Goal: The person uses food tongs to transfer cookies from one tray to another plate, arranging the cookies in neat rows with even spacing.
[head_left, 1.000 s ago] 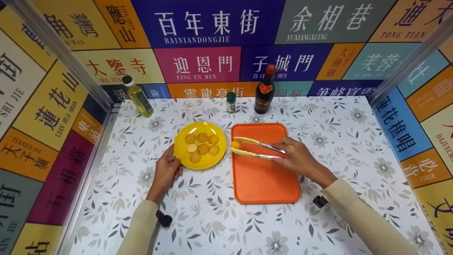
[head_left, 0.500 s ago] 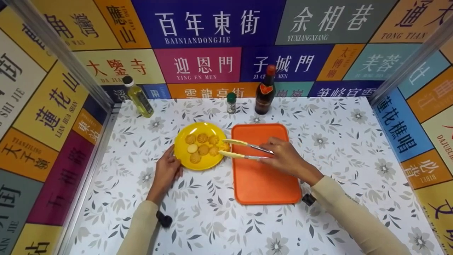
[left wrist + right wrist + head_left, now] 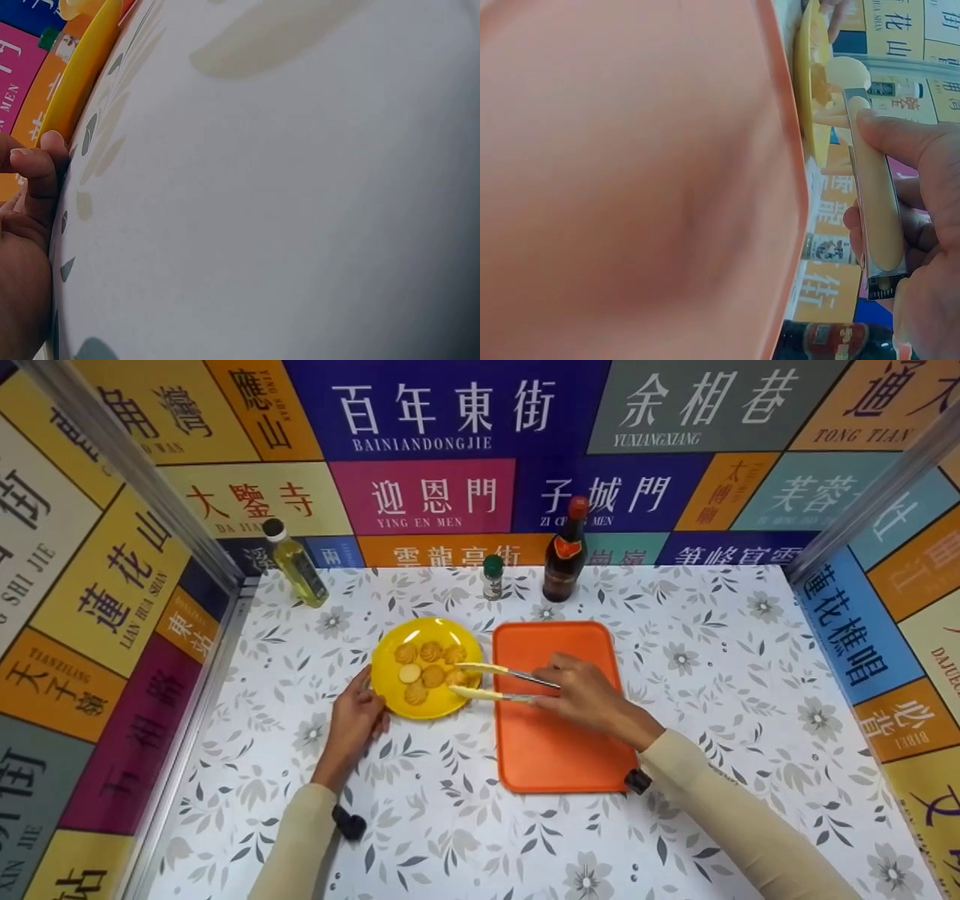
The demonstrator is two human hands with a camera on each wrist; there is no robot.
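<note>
A yellow plate (image 3: pixel 385 671) holds several round piped cookies (image 3: pixel 415 694) left of the middle. My left hand (image 3: pixel 356 714) holds its left rim; in the left wrist view the thumb and curled fingers are right at the plate's edge (image 3: pixel 82 71). My right hand (image 3: pixel 589 697) grips metal tongs (image 3: pixel 484 694) with cream-coloured tips, also seen in the right wrist view with the thumb along the tongs' handle (image 3: pixel 877 187). Their tips stand over the plate's right side, one on each side of a cookie (image 3: pixel 456 678). An orange tray (image 3: pixel 562 754) lies under the right hand.
At the back stand an oil bottle (image 3: pixel 298 570), a small green-capped jar (image 3: pixel 493 577) and a dark red-capped bottle (image 3: pixel 564 562). Sign-covered panels (image 3: pixel 420 495) enclose the floral-patterned table (image 3: pixel 435 825) at the back and both sides.
My right hand has moved left, carrying the tongs and the cookie between their tips from above the orange tray to over the yellow plate. The left hand has stayed at the rim.
</note>
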